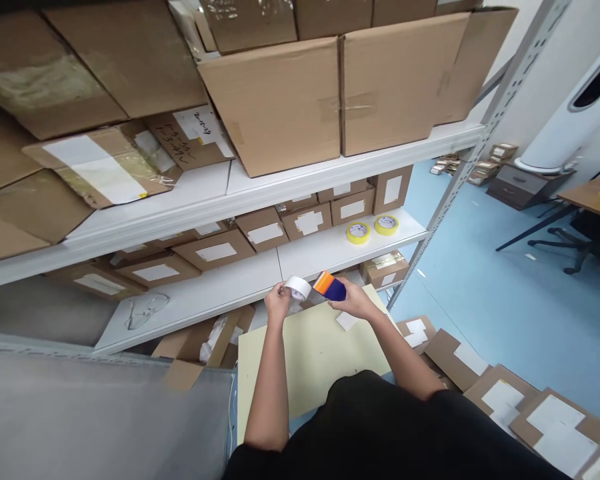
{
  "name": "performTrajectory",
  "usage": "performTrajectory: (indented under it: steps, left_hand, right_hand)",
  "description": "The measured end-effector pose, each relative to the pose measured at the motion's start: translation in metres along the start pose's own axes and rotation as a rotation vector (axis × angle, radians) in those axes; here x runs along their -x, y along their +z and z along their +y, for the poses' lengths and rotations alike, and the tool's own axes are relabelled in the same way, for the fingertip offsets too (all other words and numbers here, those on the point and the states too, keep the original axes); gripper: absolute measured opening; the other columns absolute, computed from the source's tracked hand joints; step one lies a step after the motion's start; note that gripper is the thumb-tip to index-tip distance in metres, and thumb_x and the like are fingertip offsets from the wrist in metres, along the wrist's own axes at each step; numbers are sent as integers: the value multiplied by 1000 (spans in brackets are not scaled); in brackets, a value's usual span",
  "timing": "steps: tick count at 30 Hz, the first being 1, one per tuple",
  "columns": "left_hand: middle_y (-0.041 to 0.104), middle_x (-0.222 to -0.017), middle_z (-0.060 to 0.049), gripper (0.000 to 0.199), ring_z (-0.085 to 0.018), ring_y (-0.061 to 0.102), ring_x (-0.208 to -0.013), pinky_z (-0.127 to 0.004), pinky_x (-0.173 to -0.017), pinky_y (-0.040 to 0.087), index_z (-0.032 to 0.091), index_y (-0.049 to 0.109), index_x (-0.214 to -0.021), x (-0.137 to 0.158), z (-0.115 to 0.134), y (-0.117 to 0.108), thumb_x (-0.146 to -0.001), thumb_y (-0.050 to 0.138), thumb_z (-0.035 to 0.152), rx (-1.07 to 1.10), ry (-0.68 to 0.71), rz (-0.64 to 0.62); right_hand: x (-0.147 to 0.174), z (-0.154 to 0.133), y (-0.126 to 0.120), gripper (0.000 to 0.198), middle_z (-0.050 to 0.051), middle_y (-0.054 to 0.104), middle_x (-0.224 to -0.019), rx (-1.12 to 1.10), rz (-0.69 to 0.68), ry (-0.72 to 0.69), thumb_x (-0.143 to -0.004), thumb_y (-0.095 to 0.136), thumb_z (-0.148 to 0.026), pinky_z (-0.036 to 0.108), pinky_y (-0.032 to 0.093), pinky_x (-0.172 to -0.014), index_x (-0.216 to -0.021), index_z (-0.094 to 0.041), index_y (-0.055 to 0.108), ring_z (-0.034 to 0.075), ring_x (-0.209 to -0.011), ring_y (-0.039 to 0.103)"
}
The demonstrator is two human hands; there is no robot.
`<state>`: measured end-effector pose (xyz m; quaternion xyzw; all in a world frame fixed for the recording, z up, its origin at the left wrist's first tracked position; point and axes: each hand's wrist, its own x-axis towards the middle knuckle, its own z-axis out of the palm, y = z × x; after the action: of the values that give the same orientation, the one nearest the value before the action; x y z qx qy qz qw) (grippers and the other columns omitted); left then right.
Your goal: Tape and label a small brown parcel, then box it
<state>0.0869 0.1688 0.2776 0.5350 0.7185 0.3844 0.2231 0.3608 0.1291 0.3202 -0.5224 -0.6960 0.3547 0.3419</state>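
Note:
My left hand (278, 303) is closed on a roll of white tape (300, 283), gripping it by its left side. Just to the right, my right hand (354, 299) is wrapped round a small orange and dark blue box-like item (333, 289), whose exact kind I cannot make out. The two held things are close together, above the far edge of a pale yellow tabletop (310, 357). A white piece of paper (347, 321) lies on that tabletop near my right hand. Two rolls of yellow tape (358, 233) (387, 225) rest on the white shelf beyond.
Metal shelving (330, 172) holds many cardboard boxes (280, 100). Clear glasses (147, 311) lie on the lower shelf at left. An open carton (215, 337) stands below. More labelled boxes (505, 400) are at the right, with a desk (593, 197) and chair (575, 237) farther off.

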Motion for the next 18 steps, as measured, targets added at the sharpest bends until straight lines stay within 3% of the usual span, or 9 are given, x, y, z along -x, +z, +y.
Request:
performTrajectory:
  steps: [4, 9, 12, 18]
  left_hand:
    - [78, -94, -5, 28, -20, 70, -88, -27, -81, 50, 19, 78, -102, -40, 37, 34, -85, 57, 28, -21, 96, -90]
    - [77, -101, -8, 31, -24, 69, -92, -29, -78, 47, 22, 78, -100, -82, 81, 84, -94, 51, 37, -276, 237, -111]
    - [76, -108, -11, 31, -27, 68, -99, -32, -82, 47, 23, 77, -103, -107, 101, 111, -96, 51, 37, -364, 211, -112]
    - [75, -93, -20, 27, -33, 70, -91, -38, -78, 49, 11, 75, -99, -149, 128, 153, -93, 53, 25, -337, 151, -129]
  right_hand:
    - [11, 16, -27, 55, 5, 75, -99, -5, 56, 59, -69, 80, -29, 32, 50, -74, -121, -22, 65, 24, -85, 69]
    - [29, 37, -56, 48, 1, 71, -85, -37, 93, 130, -70, 78, -33, 29, 47, -65, -115, -21, 67, 21, -74, 66]
    - [36, 44, -73, 48, 1, 70, -84, -34, 128, 155, -70, 78, -33, 29, 47, -64, -115, -20, 67, 20, -72, 64]
    - [34, 52, -95, 52, 2, 74, -94, -25, 190, 181, -71, 76, -33, 30, 49, -70, -121, -22, 66, 22, -80, 68]
